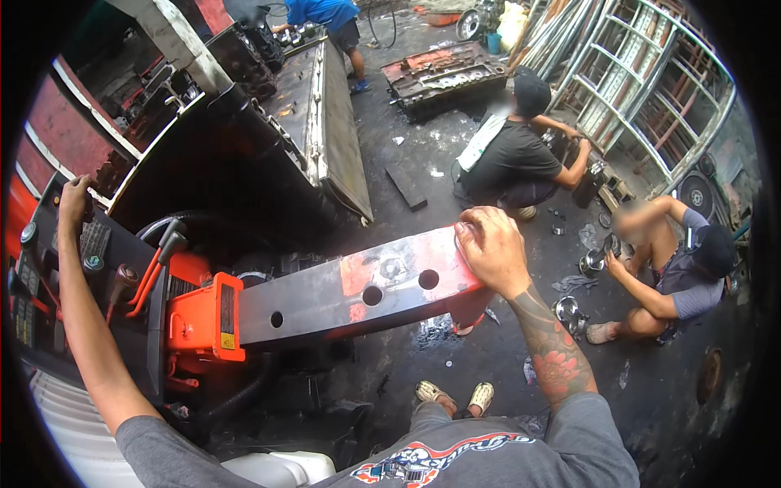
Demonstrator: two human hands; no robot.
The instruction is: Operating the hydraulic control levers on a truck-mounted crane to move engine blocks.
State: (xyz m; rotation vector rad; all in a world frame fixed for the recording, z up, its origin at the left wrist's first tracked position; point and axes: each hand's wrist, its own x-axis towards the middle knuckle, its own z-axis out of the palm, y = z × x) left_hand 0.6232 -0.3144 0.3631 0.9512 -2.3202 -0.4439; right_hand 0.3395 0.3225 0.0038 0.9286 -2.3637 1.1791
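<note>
A long steel beam (325, 294), grey with a worn orange-red end and several round holes, slants across the middle of the head view. My right hand (492, 248) lies over its far right end, the fingers curled down round the edge. The beam's other end sits in a bright orange bracket (195, 321). At the far left, my left hand (75, 199) is closed at the upper edge of a dark control panel, and what it grips is mostly hidden. Between the hands, orange-red bent levers (145, 285) and black-knobbed control levers (122, 281) stand near my left forearm.
A person in black (512, 150) crouches beyond the beam; another person (691, 272) squats at right among round metal parts (571, 313). An engine block (443, 81) lies behind them. Metal frames (634, 73) lean at the back right. A long panel (346, 154) stands beyond the machine.
</note>
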